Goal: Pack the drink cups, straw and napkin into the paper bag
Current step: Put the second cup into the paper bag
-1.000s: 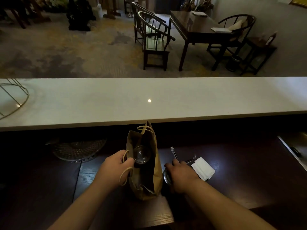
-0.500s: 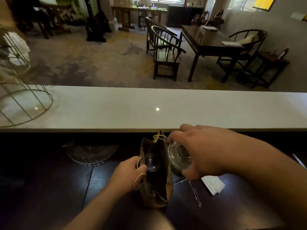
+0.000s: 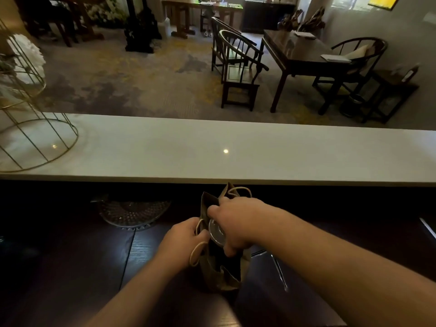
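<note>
Cup [image 3: 217,234] tilted, lid facing camera, right hand [image 3: 238,223] clamped; left hand [image 3: 186,239] pinching bag [image 3: 221,274].

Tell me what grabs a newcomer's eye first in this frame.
Low centre, both hands meet at a brown paper bag standing on the dark wooden counter: the left hand holds its mouth open by the rim, and the right hand lowers a clear lidded drink cup into it. Behind them a pale stone bar top spans the frame, with a gold wire cage at far left.
</note>
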The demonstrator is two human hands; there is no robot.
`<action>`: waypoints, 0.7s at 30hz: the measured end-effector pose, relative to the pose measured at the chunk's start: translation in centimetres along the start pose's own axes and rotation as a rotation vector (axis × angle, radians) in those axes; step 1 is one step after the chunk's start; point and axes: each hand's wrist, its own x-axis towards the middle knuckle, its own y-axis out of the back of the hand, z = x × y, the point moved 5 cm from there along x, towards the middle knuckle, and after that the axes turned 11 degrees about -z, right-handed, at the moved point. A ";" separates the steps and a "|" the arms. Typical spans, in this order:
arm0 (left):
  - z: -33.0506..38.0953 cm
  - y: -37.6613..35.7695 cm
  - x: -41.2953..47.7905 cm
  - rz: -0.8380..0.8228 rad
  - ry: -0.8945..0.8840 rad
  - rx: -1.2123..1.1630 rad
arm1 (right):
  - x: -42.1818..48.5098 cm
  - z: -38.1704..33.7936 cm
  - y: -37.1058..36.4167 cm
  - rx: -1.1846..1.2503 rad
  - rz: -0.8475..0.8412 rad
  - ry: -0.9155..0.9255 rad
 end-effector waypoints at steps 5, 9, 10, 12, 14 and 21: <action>-0.7 0.3 -0.1 0.001 -0.009 -0.056 | 2.2 -0.2 -2.1 0.037 -0.042 -0.032; -0.8 0.1 0.0 0.005 -0.024 -0.027 | 3.6 -0.5 -4.2 0.013 -0.077 -0.048; -0.8 0.0 0.1 0.009 -0.029 -0.023 | 4.1 -0.6 -4.8 0.018 -0.087 -0.054; -0.8 -0.1 0.2 0.018 -0.033 -0.018 | 4.9 -1.0 -5.8 0.060 -0.106 -0.068; -0.9 -0.2 0.2 0.025 -0.033 -0.015 | 5.7 -1.1 -6.7 0.120 -0.126 -0.089; -1.0 0.0 0.2 0.027 -0.035 -0.029 | 7.7 -1.7 -8.4 0.213 -0.191 -0.127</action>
